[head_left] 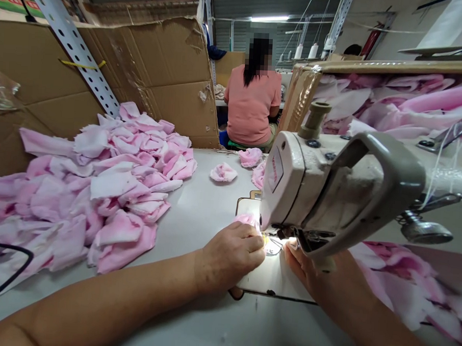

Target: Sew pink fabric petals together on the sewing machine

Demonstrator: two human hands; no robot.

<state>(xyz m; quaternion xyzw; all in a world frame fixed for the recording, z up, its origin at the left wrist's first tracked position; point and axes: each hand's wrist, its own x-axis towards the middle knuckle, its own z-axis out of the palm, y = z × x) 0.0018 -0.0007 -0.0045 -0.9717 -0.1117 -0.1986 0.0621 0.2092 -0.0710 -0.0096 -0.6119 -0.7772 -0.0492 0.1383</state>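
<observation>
My left hand pinches a small piece of pink fleecy fabric at the front of the white sewing machine head. The lit needle area lies just beyond my fingertips, and the machine's body hides part of it. My right hand rests on the machine bed, its fingers reaching under the head. I cannot see whether those fingers hold anything. A large heap of pink and white fabric pieces covers the left of the table. Two gathered pink pieces lie beyond my hands.
A person in a salmon shirt sits with their back to me at another table. Cardboard sheets and a perforated steel upright stand behind the heap. Pink floral fabric lies to the right, and a black cable is at lower left.
</observation>
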